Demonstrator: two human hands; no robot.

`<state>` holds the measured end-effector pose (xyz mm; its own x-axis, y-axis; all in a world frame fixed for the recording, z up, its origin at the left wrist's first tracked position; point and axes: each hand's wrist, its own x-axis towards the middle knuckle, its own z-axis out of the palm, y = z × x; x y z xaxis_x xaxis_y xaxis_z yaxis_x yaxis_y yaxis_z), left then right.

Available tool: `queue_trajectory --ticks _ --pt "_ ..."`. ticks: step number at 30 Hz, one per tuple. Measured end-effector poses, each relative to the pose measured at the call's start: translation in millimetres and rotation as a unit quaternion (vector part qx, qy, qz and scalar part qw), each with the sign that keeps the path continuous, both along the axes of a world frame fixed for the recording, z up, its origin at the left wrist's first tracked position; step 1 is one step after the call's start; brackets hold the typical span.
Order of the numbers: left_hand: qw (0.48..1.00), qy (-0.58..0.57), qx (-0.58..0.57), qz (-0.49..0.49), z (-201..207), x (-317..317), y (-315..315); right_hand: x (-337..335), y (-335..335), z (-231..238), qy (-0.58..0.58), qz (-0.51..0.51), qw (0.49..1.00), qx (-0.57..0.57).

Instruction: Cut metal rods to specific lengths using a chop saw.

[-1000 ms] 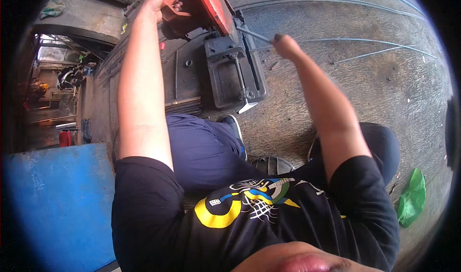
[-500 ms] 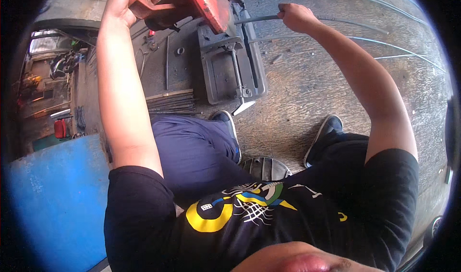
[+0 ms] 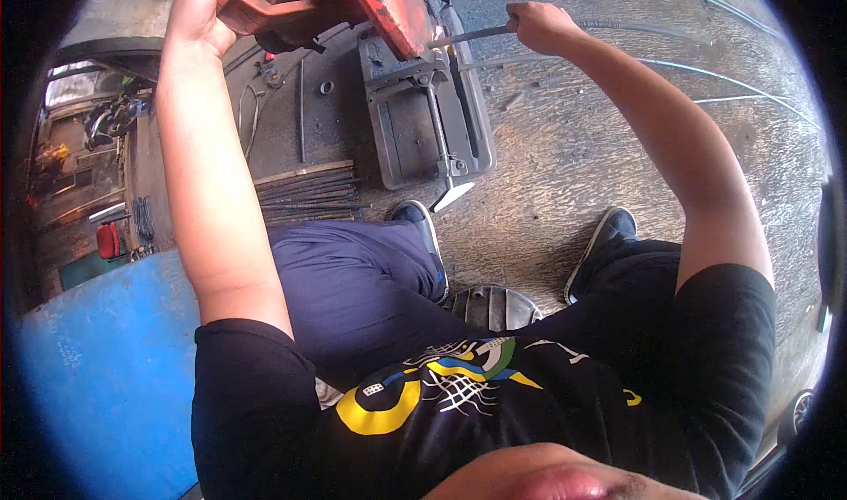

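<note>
My left hand [image 3: 201,16] is closed around the red handle [image 3: 251,7] of a chop saw, at the upper left. The saw's worn red guard [image 3: 386,7] hangs over its dark metal base [image 3: 399,138], which stands on the floor. A clamp screw [image 3: 434,122] with a pale crank plate runs along the base toward me. To the right of the saw, my right hand [image 3: 545,29] grips a long thin metal rod [image 3: 476,35]. The rod's left end runs in under the guard, where the blade is hidden. A small bright patch shows there.
Several dark cut rods [image 3: 309,191] lie left of the base, near a small ring [image 3: 327,87]. More long rods [image 3: 679,66] stretch across the floor at right. A blue panel [image 3: 106,368] fills the lower left. My feet stand either side of a ribbed dark seat [image 3: 492,308].
The saw handle and guard have shifted slightly left and down in view with my left hand. A bright patch now shows at the guard's lower edge. My right hand stays on the rod.
</note>
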<state>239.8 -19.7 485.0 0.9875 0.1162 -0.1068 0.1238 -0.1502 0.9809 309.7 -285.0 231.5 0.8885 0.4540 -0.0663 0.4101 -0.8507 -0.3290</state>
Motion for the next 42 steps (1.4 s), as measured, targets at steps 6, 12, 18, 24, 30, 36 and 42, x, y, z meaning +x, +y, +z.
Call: queue_trajectory --ticks 6,12,18,24,30,36,42 --pt "1.000 -0.002 0.022 0.000 2.5 -2.9 -6.9 -2.0 -0.6 -4.5 0.006 -0.011 1.000 0.020" --pt "0.999 0.016 0.022 0.043 4.3 -4.8 -15.5 -2.9 -0.7 -3.6 0.009 -0.012 1.000 0.022" --pt "1.000 0.008 0.028 0.010 2.8 -3.7 -6.3 -5.0 -0.8 -1.5 0.020 -0.008 1.000 0.006" --pt "0.999 0.012 0.020 0.026 0.9 -4.2 -10.9 -3.9 -0.1 -1.2 0.033 -0.013 0.999 0.011" --pt "0.998 0.012 0.064 0.023 3.9 -6.4 -10.4 -1.7 -0.4 -5.9 0.008 0.000 1.000 0.005" --pt "0.999 0.008 -0.008 0.038 3.6 -6.2 -9.7 -2.2 -0.2 -6.0 0.013 0.000 1.000 -0.003" --pt "0.999 -0.022 -0.025 0.009 -6.6 -10.8 -10.5 2.3 -2.4 -3.9 0.017 0.007 1.000 0.018"
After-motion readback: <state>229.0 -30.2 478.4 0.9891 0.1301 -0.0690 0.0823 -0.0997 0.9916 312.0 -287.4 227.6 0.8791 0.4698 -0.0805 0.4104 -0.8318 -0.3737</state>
